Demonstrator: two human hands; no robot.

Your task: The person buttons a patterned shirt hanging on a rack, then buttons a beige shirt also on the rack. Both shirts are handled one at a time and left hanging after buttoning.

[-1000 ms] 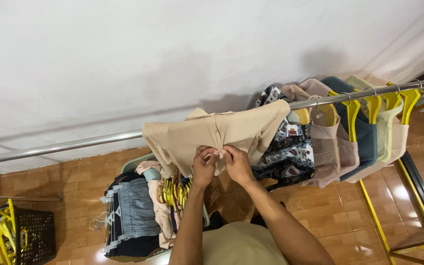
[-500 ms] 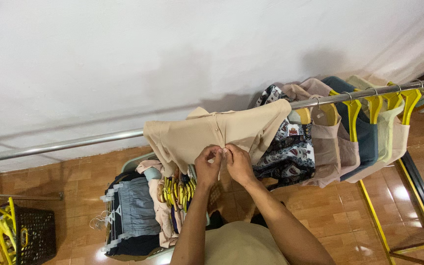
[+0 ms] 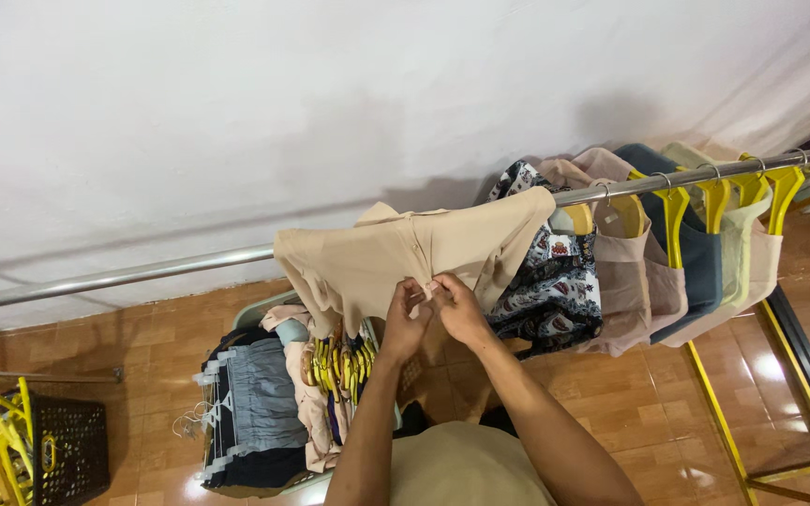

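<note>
A beige shirt [image 3: 377,258] hangs over the metal rail [image 3: 124,276] in the middle of the head view. My left hand [image 3: 403,323] and my right hand [image 3: 461,309] meet at the shirt's front edge. Both pinch the fabric near its button line, fingers closed on it. Below my hands lies a pile of yellow hangers [image 3: 335,361] on clothes in a basket [image 3: 264,309].
Several garments on yellow hangers [image 3: 677,211] hang at the rail's right end, with a patterned garment [image 3: 546,281] beside the shirt. A black crate [image 3: 67,450] with yellow hangers stands at the lower left. Folded denim [image 3: 260,398] lies in the basket. The floor is brown tile.
My hands have shifted slightly on the shirt's front edge, fingers working the fabric. The shirt and the rail stay where they were.
</note>
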